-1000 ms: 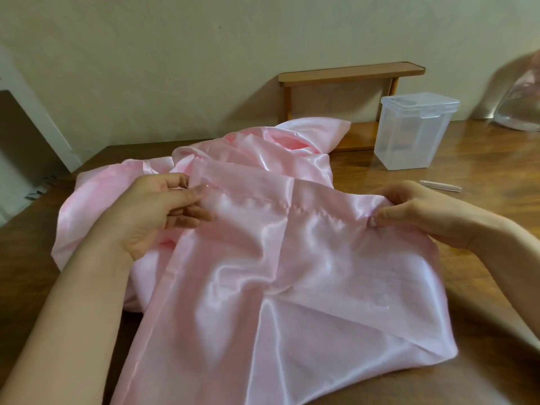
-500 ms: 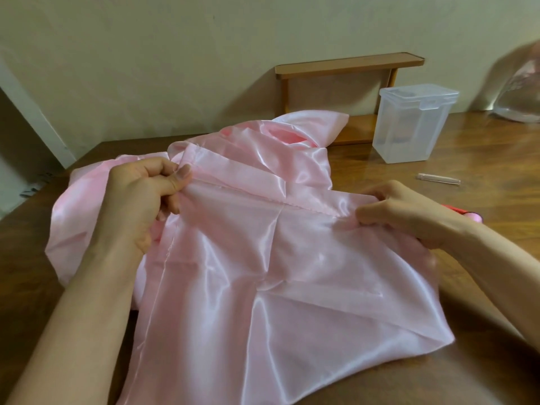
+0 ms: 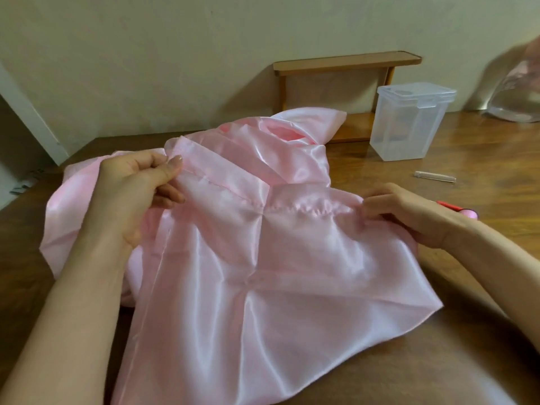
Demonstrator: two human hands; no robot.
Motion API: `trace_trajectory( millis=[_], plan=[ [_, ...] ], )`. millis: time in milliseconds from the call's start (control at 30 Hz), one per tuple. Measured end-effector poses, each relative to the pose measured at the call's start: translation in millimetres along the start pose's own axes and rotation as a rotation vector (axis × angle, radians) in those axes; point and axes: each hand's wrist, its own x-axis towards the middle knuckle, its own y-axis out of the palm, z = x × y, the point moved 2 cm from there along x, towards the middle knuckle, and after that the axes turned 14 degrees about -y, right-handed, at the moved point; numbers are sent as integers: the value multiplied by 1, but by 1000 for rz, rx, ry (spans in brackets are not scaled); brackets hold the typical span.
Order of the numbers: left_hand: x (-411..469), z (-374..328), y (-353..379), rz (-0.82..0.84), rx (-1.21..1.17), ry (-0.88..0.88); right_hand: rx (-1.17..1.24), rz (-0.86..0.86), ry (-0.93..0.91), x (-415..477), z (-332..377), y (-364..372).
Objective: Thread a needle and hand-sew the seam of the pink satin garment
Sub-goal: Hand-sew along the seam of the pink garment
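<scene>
The pink satin garment point(image 3: 263, 273) lies spread over the wooden table point(image 3: 482, 176). A stitched, slightly puckered seam point(image 3: 295, 207) runs across it between my hands. My left hand point(image 3: 137, 194) pinches the seam's left end between thumb and fingers. My right hand point(image 3: 409, 214) pinches the fabric at the seam's right end. The cloth is held stretched between both hands. No needle or thread is visible to me.
A clear plastic container point(image 3: 409, 121) with a lid stands at the back right, in front of a small wooden shelf point(image 3: 344, 65). A thin clear tube point(image 3: 435, 176) lies on the table. A red and pink object point(image 3: 461, 211) shows behind my right wrist.
Both hands have shifted a little along the seam while gripping it. The seam now looks puckered near my right hand, and the folded band has flipped back at the left.
</scene>
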Motion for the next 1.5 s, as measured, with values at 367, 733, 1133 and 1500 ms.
trace_trajectory(
  millis=[367,733,1133,1500],
  plan=[
    [15,19,1,-29,109,11,291,170,-256,-1,-5,-7],
    [18,36,9,-226,302,14,706,168,-448,-5,9,9],
    [22,42,9,-133,223,-89,530,216,-318,-8,9,11],
    [14,26,11,114,-72,-139,323,199,-296,-8,14,7]
  ],
)
